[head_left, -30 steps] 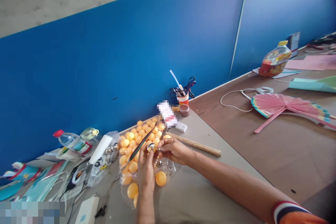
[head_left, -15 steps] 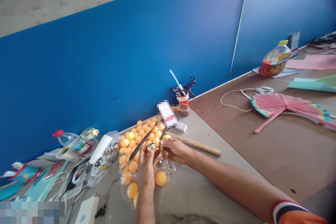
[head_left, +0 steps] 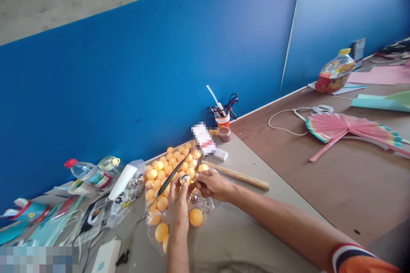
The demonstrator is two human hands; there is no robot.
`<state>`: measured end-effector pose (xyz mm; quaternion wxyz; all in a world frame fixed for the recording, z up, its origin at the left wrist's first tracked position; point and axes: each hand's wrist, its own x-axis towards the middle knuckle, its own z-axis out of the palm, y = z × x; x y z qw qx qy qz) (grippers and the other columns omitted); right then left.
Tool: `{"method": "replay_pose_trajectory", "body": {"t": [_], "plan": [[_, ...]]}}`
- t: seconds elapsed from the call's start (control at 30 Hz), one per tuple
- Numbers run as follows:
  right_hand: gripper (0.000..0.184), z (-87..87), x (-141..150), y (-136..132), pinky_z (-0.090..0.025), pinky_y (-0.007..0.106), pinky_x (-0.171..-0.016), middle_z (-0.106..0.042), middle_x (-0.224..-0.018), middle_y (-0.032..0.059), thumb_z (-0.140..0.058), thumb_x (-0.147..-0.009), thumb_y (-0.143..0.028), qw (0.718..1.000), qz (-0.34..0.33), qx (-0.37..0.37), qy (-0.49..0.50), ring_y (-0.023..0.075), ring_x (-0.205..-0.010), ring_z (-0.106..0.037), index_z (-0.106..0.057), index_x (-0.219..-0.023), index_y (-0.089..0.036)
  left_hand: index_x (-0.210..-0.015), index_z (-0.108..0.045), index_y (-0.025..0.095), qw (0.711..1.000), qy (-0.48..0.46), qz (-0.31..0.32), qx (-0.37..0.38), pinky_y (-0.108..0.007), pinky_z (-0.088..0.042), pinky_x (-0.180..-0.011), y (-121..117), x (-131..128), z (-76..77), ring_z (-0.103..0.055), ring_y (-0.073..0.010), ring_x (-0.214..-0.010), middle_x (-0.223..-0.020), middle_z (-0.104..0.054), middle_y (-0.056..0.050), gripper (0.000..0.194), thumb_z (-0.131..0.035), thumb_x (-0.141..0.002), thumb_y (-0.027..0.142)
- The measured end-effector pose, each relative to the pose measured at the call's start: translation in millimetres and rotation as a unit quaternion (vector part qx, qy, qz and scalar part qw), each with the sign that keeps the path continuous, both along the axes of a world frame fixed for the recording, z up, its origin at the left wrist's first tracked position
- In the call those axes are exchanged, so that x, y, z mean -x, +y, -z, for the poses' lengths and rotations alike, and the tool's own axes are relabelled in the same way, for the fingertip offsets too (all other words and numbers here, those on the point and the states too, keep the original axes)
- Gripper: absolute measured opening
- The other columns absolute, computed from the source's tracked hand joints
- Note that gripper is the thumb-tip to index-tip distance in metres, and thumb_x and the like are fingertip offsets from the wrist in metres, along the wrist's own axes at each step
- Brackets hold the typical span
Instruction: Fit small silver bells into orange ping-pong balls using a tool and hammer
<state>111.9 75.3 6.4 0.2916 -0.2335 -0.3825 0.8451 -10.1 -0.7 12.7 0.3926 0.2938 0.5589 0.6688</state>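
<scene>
My left hand (head_left: 178,207) pinches a small shiny silver ball (head_left: 185,178) between its fingertips, above a clear bag of several orange table-tennis balls (head_left: 166,170). My right hand (head_left: 214,184) is closed in a pinch right beside the silver ball, fingertips touching or nearly touching it; what it holds is too small to make out. A dark thin rod or strap (head_left: 173,175) slants across the orange balls just left of my hands. One loose orange ball (head_left: 196,217) lies below my right hand.
A wooden stick (head_left: 238,175) lies behind my right hand. A cup of pens and scissors (head_left: 223,117) stands by the blue wall. A water bottle (head_left: 88,172), bags and cables crowd the left. A pink paper fan (head_left: 346,130) and juice bottle (head_left: 335,72) are at the right.
My right hand has drawn slightly closer to the silver ball. Otherwise both hands stay in place.
</scene>
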Motion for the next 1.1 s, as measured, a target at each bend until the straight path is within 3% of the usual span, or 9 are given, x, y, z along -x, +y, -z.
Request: {"method": "replay_pose_trajectory", "body": {"t": [0.17,0.4,0.6,0.77,0.93,1.1], "plan": [[0.037,2.6,-2,0,-0.027,0.022,-0.040,-0.052,-0.047,-0.0062,-0.072,-0.086,-0.038,0.999,-0.048,-0.004,-0.012,0.0041,-0.033,-0.033,-0.053,-0.062,-0.018,-0.113,-0.065,0.023,1.000,0.013,-0.004,0.013,-0.036,-0.058,-0.086,-1,2,2.8,-0.074,-0.0236,-0.096,-0.113,-0.073,-0.008,0.044,-0.079,-0.078,0.046],[0.038,2.4,0,3,-0.045,0.021,-0.051,-0.063,-0.058,-0.0042,-0.092,-0.064,-0.037,0.995,-0.052,0.011,0.088,0.0068,-0.045,-0.055,-0.062,-0.072,-0.015,-0.114,-0.064,0.023,1.000,0.027,-0.011,0.013,-0.037,-0.060,-0.086,0,4,4.8,-0.074,-0.0249,-0.100,-0.115,-0.073,-0.009,0.045,-0.077,-0.079,0.048],[0.032,-0.3,0,2,-0.041,0.023,-0.052,-0.068,-0.064,-0.0012,-0.091,-0.059,-0.033,0.996,-0.009,-0.007,0.087,0.0070,-0.047,-0.053,-0.068,-0.072,-0.015,-0.116,-0.064,0.024,0.999,0.033,-0.009,0.022,-0.039,-0.060,-0.089,-1,1,0.7,-0.075,-0.0265,-0.101,-0.112,-0.074,-0.008,0.044,-0.076,-0.079,0.045],[0.023,3.0,3,0,-0.036,0.023,-0.052,-0.060,-0.054,-0.0050,-0.085,-0.060,-0.030,0.996,0.047,-0.034,0.062,0.0067,-0.046,-0.046,-0.068,-0.069,-0.017,-0.115,-0.064,0.023,1.000,0.025,-0.003,0.012,-0.040,-0.060,-0.090,0,2,2.8,-0.073,-0.0279,-0.105,-0.116,-0.074,-0.010,0.045,-0.078,-0.078,0.044],[0.018,3.8,4,-2,-0.033,0.024,-0.053,-0.063,-0.057,-0.0034,-0.080,-0.060,-0.028,0.996,0.051,-0.061,0.036,0.0070,-0.048,-0.044,-0.069,-0.069,-0.017,-0.122,-0.065,0.023,0.996,0.084,-0.003,0.012,-0.041,-0.058,-0.096,-1,6,11.5,-0.068,-0.0294,-0.118,-0.130,-0.069,-0.012,0.048,-0.076,-0.082,0.046],[0.013,0.5,3,-3,-0.033,0.024,-0.054,-0.065,-0.061,-0.0023,-0.077,-0.065,-0.025,0.995,0.045,-0.086,-0.006,0.0071,-0.050,-0.045,-0.069,-0.071,-0.016,-0.123,-0.067,0.024,0.990,0.143,-0.010,0.012,-0.043,-0.056,-0.100,-1,9,16.6,-0.067,-0.0301,-0.120,-0.129,-0.070,-0.012,0.048,-0.074,-0.083,0.050]]}}
